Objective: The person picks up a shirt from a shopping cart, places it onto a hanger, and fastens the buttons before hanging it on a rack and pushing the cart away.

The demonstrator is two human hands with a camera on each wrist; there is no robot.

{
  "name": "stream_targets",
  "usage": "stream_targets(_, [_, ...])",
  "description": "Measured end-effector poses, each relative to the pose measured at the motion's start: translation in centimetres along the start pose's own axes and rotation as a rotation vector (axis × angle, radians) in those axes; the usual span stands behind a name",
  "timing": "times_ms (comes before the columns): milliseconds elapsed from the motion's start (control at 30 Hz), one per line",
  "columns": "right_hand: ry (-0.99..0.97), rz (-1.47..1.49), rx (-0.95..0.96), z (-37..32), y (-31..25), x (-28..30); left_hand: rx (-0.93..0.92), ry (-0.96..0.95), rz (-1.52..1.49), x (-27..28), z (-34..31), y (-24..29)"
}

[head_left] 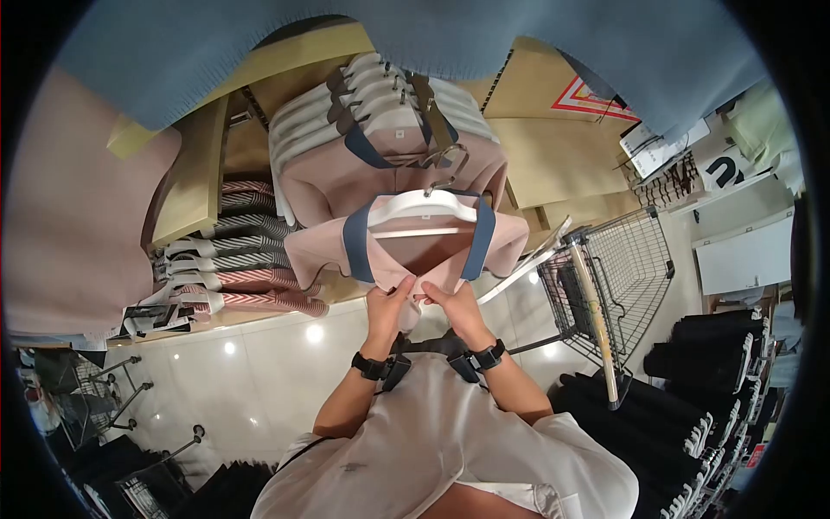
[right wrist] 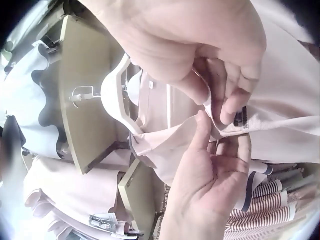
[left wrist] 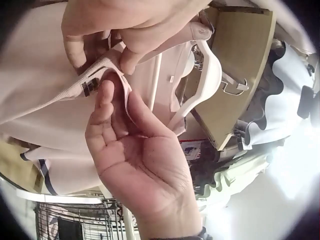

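A pink garment with a dark blue collar [head_left: 356,246] hangs on a white hanger [head_left: 424,206], in front of the person. Just below its neck opening, the left hand [head_left: 386,318] and right hand [head_left: 460,313] pinch the front edges close together. Seen from the left wrist, the left hand [left wrist: 142,165] holds a fabric edge between thumb and fingers, by a small dark label [left wrist: 90,87]. From the right wrist, the right hand [right wrist: 207,182] pinches the facing edge, thumb up against the cloth, and the left hand [right wrist: 200,45] is above it.
More pink garments on white hangers [head_left: 380,95] hang behind. Striped garments [head_left: 259,277] hang at the left beside a wooden shelf [head_left: 194,186]. A wire shopping cart [head_left: 635,264] stands at the right, with black garments [head_left: 700,346] beyond. Blue cloth [head_left: 519,35] hangs overhead.
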State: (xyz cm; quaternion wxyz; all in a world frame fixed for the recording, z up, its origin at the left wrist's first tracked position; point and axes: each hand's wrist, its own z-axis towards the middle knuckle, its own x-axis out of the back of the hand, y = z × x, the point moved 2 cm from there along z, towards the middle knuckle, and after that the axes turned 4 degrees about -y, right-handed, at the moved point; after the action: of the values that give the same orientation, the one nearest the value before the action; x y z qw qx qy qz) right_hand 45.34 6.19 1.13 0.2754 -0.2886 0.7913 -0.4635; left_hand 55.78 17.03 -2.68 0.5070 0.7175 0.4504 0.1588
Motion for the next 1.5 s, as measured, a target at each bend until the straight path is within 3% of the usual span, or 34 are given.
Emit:
stream_targets(133, [0.027,0.054,0.013,-0.5,-0.9,-0.7,0.027,-0.092,-0.192,0.4,-0.4,0.5])
stream_targets(567, [0.04,0.056,-0.05,-0.3,-0.4,-0.8,-0.03,-0.131,-0.135,0.9,-0.4,0.2])
stream_targets(933, [0.017,-0.004,-0.013,-0.4,-1.2,-1.3,-0.247,-0.051,0.279,0.2,-1.0,0.6])
stream_targets(1267, [0.052,-0.069,0.086,-0.3,-1.4,-1.8,-0.333,-0.082,0.217,-0.4,-1.3,1.3])
stream_targets(1333, [0.043,-0.023,0.141,-0.2,-1.1,-1.8,-0.349,-0.092,0.326,-0.5,-2.0,3.0])
stream_targets(1500, [0.048,-0.043,0.107,-0.1,-1.0,-2.2,-0.333,-0.071,0.338,-0.3,-1.5,2.6])
